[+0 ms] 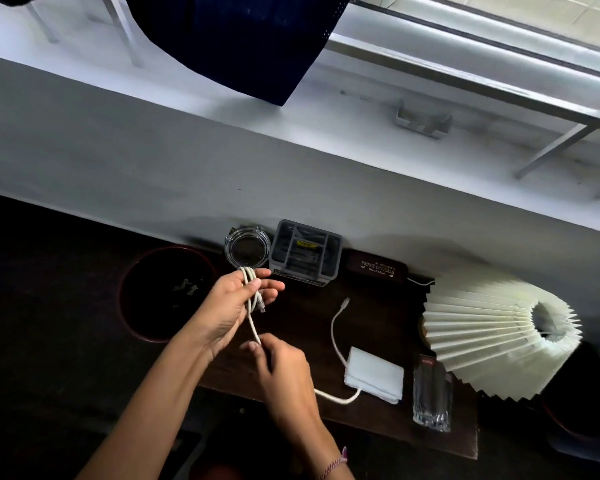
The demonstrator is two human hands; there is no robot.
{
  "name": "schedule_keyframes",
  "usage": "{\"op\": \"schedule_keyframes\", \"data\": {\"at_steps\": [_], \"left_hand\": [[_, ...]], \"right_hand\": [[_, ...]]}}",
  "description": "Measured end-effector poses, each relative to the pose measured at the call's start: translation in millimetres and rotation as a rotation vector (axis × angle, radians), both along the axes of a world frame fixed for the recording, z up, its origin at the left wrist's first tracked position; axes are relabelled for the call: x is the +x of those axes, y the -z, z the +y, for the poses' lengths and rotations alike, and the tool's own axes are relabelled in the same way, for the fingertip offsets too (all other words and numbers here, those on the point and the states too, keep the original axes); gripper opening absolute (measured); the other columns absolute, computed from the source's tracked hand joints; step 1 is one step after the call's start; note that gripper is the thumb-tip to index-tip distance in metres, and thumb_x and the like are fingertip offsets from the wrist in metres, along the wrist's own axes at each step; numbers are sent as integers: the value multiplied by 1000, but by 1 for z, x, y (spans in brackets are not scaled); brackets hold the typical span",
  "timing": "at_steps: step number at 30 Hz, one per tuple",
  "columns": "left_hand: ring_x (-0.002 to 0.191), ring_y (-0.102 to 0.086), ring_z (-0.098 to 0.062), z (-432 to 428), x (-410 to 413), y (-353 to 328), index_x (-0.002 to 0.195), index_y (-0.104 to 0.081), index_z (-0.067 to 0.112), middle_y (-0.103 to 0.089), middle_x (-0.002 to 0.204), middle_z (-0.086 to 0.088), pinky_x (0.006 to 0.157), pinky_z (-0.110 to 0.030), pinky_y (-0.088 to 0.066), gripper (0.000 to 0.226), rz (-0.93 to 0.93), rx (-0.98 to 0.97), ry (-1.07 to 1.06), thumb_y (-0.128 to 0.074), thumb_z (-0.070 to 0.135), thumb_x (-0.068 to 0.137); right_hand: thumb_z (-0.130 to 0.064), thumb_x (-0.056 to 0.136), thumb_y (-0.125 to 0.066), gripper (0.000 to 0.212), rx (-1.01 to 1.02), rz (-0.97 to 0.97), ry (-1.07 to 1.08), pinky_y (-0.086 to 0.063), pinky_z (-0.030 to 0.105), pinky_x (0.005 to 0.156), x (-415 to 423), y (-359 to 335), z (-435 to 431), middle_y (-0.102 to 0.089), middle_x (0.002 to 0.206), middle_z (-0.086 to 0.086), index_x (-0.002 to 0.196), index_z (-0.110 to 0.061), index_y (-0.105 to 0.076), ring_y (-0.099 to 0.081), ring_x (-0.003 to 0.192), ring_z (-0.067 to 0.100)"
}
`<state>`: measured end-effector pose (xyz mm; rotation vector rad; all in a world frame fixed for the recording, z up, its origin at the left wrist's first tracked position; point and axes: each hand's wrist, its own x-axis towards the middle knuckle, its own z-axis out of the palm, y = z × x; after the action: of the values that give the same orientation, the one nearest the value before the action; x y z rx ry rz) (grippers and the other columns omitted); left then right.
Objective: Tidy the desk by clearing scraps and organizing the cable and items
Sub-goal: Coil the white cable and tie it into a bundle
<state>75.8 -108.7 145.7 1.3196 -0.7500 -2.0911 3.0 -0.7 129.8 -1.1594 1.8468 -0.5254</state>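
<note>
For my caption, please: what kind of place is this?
Probably a home desk under a window: a pleated lamp shade, a grey organizer and an opticians' case are on it.

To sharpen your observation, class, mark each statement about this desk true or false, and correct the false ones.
1. The left hand holds loops of the white cable. True.
2. The right hand hangs empty. False: it pinches the cable.
3. The glass ashtray stands beside the grey organizer. True.
4. The cable's free plug sits in the organizer. False: it lies on the desk.
5. The spectacle case is open. False: it is shut.
</note>
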Motion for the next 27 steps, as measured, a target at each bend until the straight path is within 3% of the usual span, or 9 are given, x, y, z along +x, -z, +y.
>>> {"op": "schedule_keyframes", "data": {"at_steps": [7,10,12,15,16,21,24,27], "left_hand": [[65,-70,-3,-1,7,3,99,-58,3,-73,78,-4,63,-13,-56,18,-165,-152,192,-42,-3,93],[62,-70,-5,1,7,1,105,-60,-2,-72,74,-5,59,-14,-56,24,-112,-60,224,-40,8,96],[62,-68,-9,3,9,0,94,-63,-1,-70,69,-7,61,-17,-56,37,-51,57,228,-36,24,98],[70,-66,-18,6,13,-2,93,-57,-2,-61,77,-19,63,-21,-58,48,5,159,273,-32,38,96],[70,-69,-20,7,15,-3,95,-60,-4,-67,80,-18,62,-21,-58,53,36,175,305,-31,40,95],[75,-71,-17,10,18,-4,110,-63,0,-73,95,-22,65,-19,-55,63,152,173,486,-35,50,85],[75,-70,-16,11,19,-4,110,-64,-2,-72,95,-23,71,-21,-56,54,261,199,487,-38,41,88],[74,-70,-14,13,15,-3,110,-64,0,-72,94,-20,76,-22,-58,36,348,164,418,-51,24,86]], "right_hand": [[-33,91,-53,19,-282,257,-118,-43,25,69,-15,-21,-27,-61,99,-2,100,-21,-64,-59,90,15],[-37,79,-66,21,-349,373,-199,-47,33,69,-33,-31,-42,-62,90,0,94,-22,-66,-59,85,18],[-38,68,-75,24,-332,369,-235,-47,34,66,-49,-36,-56,-64,81,0,82,-21,-67,-60,79,19],[-34,58,-83,24,-273,177,-308,-53,33,63,-69,-38,-74,-66,73,-3,73,-21,-71,-62,68,12],[-31,58,-84,22,-260,85,-318,-53,30,63,-75,-37,-78,-66,71,-4,72,-21,-72,-62,66,9],[-21,65,-82,11,-118,-316,-245,-47,5,64,-90,-19,-90,-69,61,-12,65,-25,-72,-61,63,-6],[-7,75,-73,19,-35,-554,-143,-49,6,65,-86,-3,-87,-71,58,-14,66,-23,-70,-63,63,-5],[-1,86,-59,28,22,-750,80,-49,6,54,-77,11,-78,-68,53,-11,65,-19,-67,-60,53,-5]]}}
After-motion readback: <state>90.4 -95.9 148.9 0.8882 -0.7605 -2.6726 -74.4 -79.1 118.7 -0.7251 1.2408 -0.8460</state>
